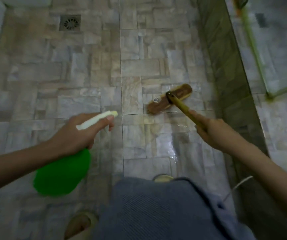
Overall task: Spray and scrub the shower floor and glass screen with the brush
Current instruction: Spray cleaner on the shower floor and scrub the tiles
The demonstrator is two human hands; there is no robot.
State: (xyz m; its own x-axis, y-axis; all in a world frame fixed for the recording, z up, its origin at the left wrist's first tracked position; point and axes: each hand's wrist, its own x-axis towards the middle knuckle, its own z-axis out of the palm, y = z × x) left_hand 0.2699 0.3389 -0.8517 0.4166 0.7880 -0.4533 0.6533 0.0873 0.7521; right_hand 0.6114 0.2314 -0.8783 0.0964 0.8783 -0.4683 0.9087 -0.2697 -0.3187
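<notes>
My left hand (80, 132) grips the neck of a green spray bottle (61, 172) with a pale trigger head, nozzle pointing right over the floor. My right hand (210, 130) grips the yellow handle of a long brush; its brown head (170, 98) lies on the wet stone-pattern shower floor (91, 75) in front of me. The glass screen (277, 49) stands along the right side, its base on a dark raised kerb (225, 75).
A square metal drain (69, 23) is set in the floor at the far left. A white wall runs down the left edge. My feet in pale slippers (80, 224) and my blue shorts fill the bottom. A green frame shows behind the glass.
</notes>
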